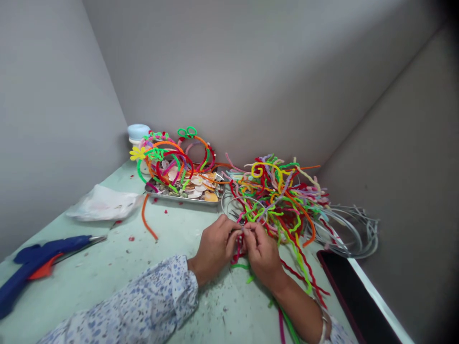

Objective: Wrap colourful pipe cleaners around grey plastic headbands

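My left hand (218, 246) and my right hand (264, 255) meet above the table, thumbs and forefingers pinched together almost tip to tip. Between them is a pinkish-red pipe cleaner (238, 248), part of which hangs below the fingertips. The exact bit under the fingers is hidden. Just behind the hands, a thin grey hoop (224, 196) shows beside a heaped pile of coloured pipe cleaners (276, 191). A green pipe cleaner (240, 266) lies under my hands, and red and lime strands trail past my right wrist.
Headbands wrapped in pipe cleaner (186, 160) stand on a metal tray (186, 198) of shells. Behind is a blue-lidded container (138, 131). Left are a plastic bag (107, 203) and a blue glue gun (46, 253). Right are bare grey hoops (358, 229) and a dark phone-like slab (355, 296).
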`<action>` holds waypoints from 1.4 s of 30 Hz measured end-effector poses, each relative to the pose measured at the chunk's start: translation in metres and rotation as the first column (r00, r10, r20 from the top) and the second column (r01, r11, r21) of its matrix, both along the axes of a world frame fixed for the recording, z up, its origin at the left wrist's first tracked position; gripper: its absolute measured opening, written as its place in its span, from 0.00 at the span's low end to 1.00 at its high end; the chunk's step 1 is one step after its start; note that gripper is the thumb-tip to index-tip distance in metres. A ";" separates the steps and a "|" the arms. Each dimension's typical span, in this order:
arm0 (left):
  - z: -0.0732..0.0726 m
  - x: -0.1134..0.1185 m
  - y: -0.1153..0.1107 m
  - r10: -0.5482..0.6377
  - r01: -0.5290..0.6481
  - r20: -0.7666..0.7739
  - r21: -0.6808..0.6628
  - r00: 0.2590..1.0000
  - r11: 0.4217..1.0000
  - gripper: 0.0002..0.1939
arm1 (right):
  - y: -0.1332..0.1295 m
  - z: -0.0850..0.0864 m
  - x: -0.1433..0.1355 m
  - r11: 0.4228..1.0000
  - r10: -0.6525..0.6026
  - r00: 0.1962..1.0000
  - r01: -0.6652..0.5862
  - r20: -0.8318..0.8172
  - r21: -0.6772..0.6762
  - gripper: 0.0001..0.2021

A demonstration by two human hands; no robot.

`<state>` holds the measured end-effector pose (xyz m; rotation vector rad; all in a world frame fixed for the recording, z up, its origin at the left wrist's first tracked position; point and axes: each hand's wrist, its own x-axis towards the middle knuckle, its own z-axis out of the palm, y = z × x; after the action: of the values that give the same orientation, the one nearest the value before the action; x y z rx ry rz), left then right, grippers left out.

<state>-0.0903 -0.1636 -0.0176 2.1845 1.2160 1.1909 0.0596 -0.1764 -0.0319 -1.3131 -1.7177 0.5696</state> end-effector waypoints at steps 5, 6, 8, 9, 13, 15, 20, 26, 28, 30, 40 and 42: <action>-0.002 0.000 0.001 -0.016 0.016 0.005 0.009 1.000 1.000 0.08 | 0.001 0.000 0.000 1.000 0.017 0.998 -0.017 0.054 -0.013 0.10; -0.003 0.000 0.001 -0.020 0.020 0.005 0.010 1.000 1.000 0.08 | 0.001 0.000 0.000 1.000 0.021 0.998 -0.020 0.060 -0.016 0.10; -0.003 0.000 0.001 -0.022 0.022 0.010 0.013 1.000 1.000 0.08 | 0.000 -0.001 0.000 1.000 0.024 0.999 -0.023 0.043 -0.017 0.10; -0.003 0.000 0.001 -0.018 0.018 0.014 0.012 1.000 1.000 0.08 | 0.000 -0.002 0.000 1.000 0.020 1.000 -0.019 0.017 -0.014 0.09; -0.001 0.000 0.002 0.030 -0.030 0.037 -0.006 0.999 1.000 0.08 | -0.003 -0.006 -0.001 0.999 -0.036 0.989 0.041 -0.140 0.033 0.10; -0.001 0.000 0.002 0.045 -0.044 0.060 -0.015 0.997 0.999 0.10 | -0.003 -0.006 0.000 0.994 -0.072 0.983 0.084 -0.171 0.064 0.09; 0.001 0.000 0.000 0.029 -0.026 0.154 -0.021 0.988 0.999 0.12 | -0.002 -0.003 0.002 0.986 -0.099 0.989 0.112 -0.108 0.120 0.06; 0.004 0.000 -0.001 0.050 -0.039 0.197 -0.059 0.979 0.998 0.10 | -0.001 0.000 0.001 0.980 -0.070 0.997 0.075 -0.036 0.182 0.09; 0.004 0.000 -0.001 0.049 -0.037 0.199 -0.065 0.979 0.997 0.10 | -0.001 0.001 0.000 0.979 -0.050 0.999 0.047 0.011 0.196 0.09; 0.003 0.000 -0.001 0.041 -0.028 0.198 -0.068 0.979 0.997 0.10 | -0.001 0.002 -0.001 0.979 -0.049 0.998 0.038 0.050 0.200 0.08; 0.001 0.000 0.000 -0.003 0.018 0.214 -0.068 0.977 0.998 0.09 | 0.001 0.005 -0.002 0.958 -0.116 0.985 0.077 0.128 0.277 0.05; 0.001 0.000 -0.001 -0.006 0.018 0.217 -0.054 0.976 0.998 0.09 | 0.000 0.005 -0.002 0.950 -0.121 0.984 0.076 0.132 0.304 0.05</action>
<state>-0.0898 -0.1641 -0.0168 1.9596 1.1281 1.3348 0.0573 -0.1760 -0.0264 -1.2388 -1.7662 0.1480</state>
